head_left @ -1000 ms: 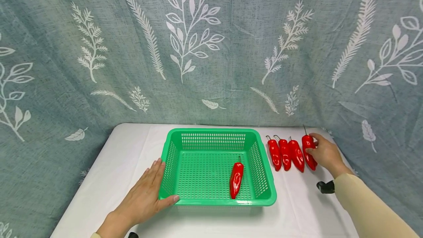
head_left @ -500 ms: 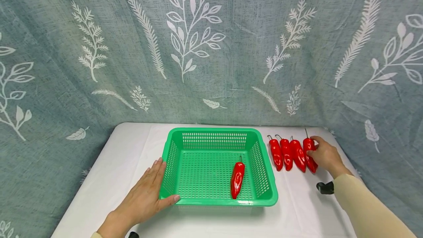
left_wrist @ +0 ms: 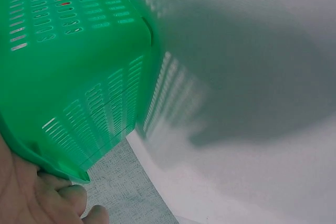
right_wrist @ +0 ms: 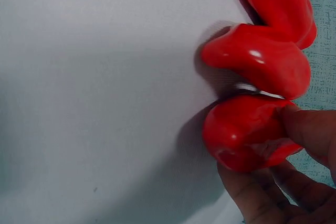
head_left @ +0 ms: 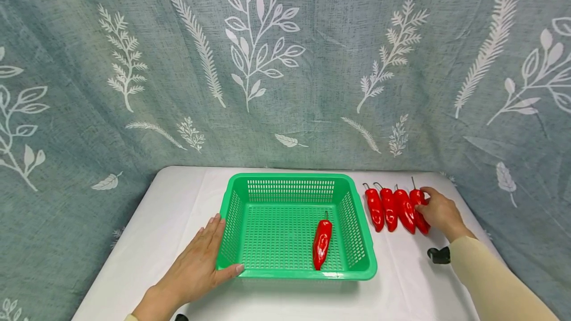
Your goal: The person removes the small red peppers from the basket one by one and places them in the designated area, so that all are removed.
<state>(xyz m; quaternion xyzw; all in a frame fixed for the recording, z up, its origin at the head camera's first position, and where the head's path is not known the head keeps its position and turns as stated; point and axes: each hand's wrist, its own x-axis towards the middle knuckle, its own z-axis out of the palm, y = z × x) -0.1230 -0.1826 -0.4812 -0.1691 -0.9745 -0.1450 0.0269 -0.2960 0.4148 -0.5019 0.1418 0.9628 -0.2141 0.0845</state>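
A green plastic basket [head_left: 290, 176] stands mid-table with one red pepper [head_left: 322, 244] lying inside. My left hand [head_left: 196, 256] rests against its front left corner, fingers straight along the left side and thumb on the front rim. At the right, my right hand [head_left: 441, 212] pinches the rightmost red pepper [head_left: 421, 220] of a row, stem pointing away. In the right wrist view, thumb and fingers hold that pepper [right_wrist: 239, 129] from both sides, close beside its neighbour [right_wrist: 262, 59]. Three more red peppers [head_left: 405, 210] lie between it and the basket.
A white cloth [head_left: 276, 303] covers the table. Behind and around it hangs a grey-green curtain [head_left: 321, 128] with white leaf prints. The basket's right wall [head_left: 354, 232] stands close to the leftmost pepper.
The pepper in my right hand has come slightly nearer and closer to the neighbouring pepper. My left hand stays at the basket. The head view has shifted slightly.
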